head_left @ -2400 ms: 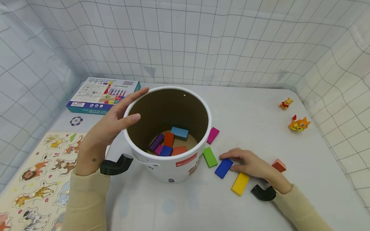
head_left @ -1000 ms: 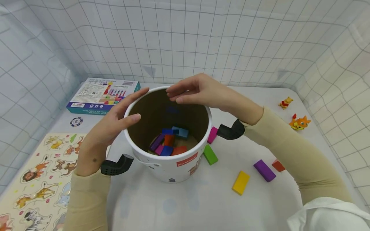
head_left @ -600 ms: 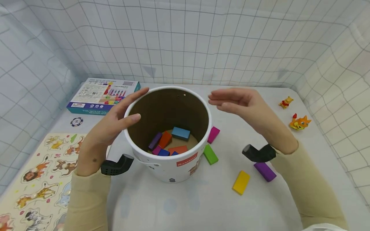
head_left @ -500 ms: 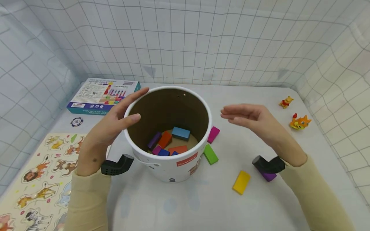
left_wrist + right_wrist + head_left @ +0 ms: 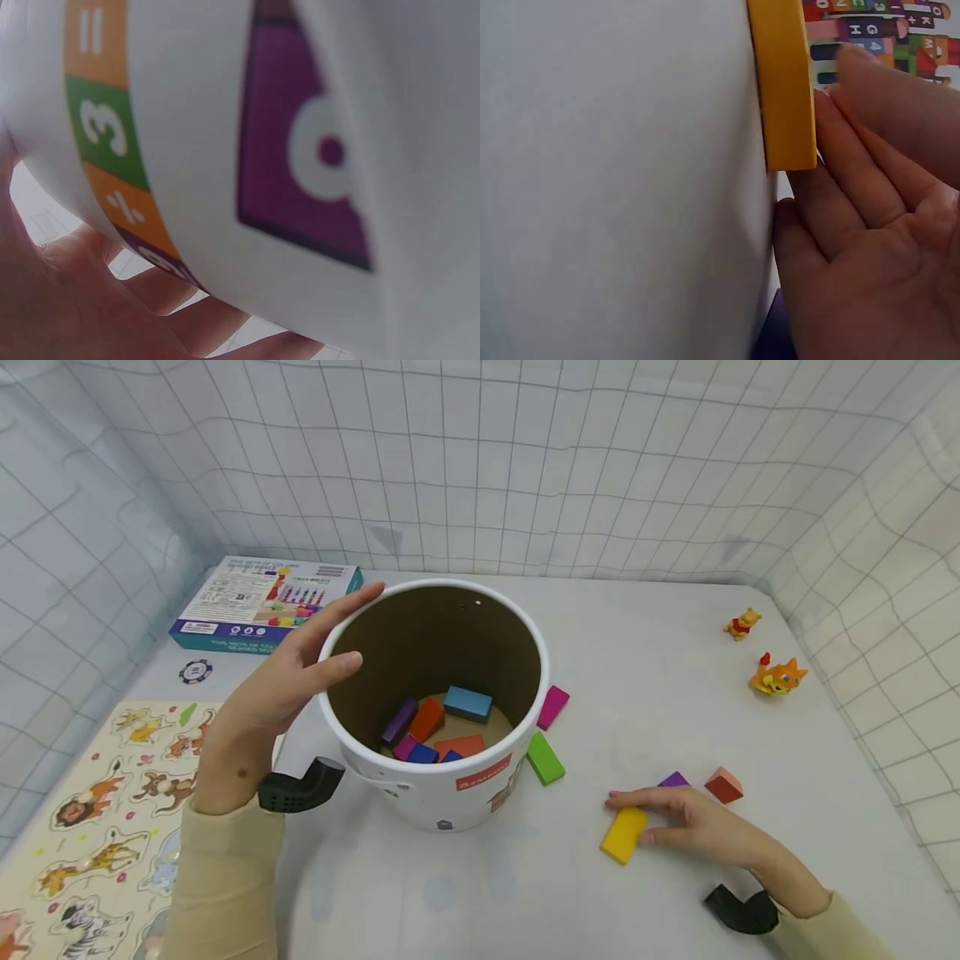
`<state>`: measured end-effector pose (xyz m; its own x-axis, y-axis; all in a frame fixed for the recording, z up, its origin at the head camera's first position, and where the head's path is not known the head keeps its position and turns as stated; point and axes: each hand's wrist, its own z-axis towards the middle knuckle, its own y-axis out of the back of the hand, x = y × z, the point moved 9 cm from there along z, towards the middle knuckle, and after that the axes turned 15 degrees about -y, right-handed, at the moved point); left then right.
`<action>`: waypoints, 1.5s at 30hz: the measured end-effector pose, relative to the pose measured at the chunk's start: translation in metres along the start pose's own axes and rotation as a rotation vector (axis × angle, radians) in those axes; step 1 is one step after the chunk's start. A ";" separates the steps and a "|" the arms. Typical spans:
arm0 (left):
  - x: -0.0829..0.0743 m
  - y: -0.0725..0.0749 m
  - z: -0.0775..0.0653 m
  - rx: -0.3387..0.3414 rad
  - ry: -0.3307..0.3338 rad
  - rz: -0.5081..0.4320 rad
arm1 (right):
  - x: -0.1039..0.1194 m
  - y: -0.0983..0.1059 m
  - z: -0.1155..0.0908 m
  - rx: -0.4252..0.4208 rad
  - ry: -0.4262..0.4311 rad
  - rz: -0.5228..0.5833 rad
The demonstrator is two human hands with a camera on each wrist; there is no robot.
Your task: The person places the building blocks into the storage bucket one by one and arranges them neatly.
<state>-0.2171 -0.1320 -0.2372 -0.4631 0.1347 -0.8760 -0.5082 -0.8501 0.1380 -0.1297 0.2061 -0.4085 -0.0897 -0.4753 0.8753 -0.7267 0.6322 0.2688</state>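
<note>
My left hand [image 5: 281, 681] lies against the left side of a white bucket [image 5: 442, 802]. Its fingers stretch along the outside, and the thumb reaches over the rim. In the left wrist view, straight, spread fingers [image 5: 214, 322] show beside the printed wall. Several coloured blocks lie at the bucket's bottom, among them a light blue block [image 5: 468, 704] and a purple block [image 5: 400, 721]. My right hand [image 5: 701, 827] is low at a yellow block [image 5: 622, 837] on the table. In the right wrist view, the thumb stands slightly apart from that block, with the other fingers behind it.
A green block [image 5: 545, 758] and a magenta block [image 5: 553, 707] lie right of the bucket. A purple block [image 5: 673, 779] and a red block [image 5: 724, 785] are beyond my right hand. Two figurines [image 5: 778, 677] stand far right; a box [image 5: 266, 603] and animal puzzle board [image 5: 105, 827] are left.
My right hand let a blue block drop into the bucket, then moved right and down to the yellow block. Blocks inside shifted. The left hand stays at the bucket.
</note>
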 end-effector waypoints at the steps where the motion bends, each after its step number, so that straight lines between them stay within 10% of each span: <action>1: 0.000 0.000 0.000 0.001 -0.002 0.001 | -0.001 -0.003 -0.001 -0.013 0.014 -0.056; 11: 0.000 0.001 -0.001 -0.008 0.020 0.005 | 0.011 0.004 0.008 -0.236 0.035 -0.364; 17: 0.001 0.000 0.000 -0.013 0.026 0.020 | 0.055 0.025 0.008 -0.192 0.136 -0.189; 28: 0.001 0.001 0.000 -0.013 0.011 0.014 | 0.206 0.060 0.011 -0.345 0.276 0.156; 45: 0.003 0.001 -0.001 -0.017 0.039 0.029 | 0.280 0.024 0.111 -0.120 0.207 -0.333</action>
<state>-0.2180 -0.1330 -0.2401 -0.4488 0.0903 -0.8890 -0.4821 -0.8622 0.1558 -0.2481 0.0198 -0.2017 0.2848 -0.5402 0.7919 -0.6069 0.5378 0.5852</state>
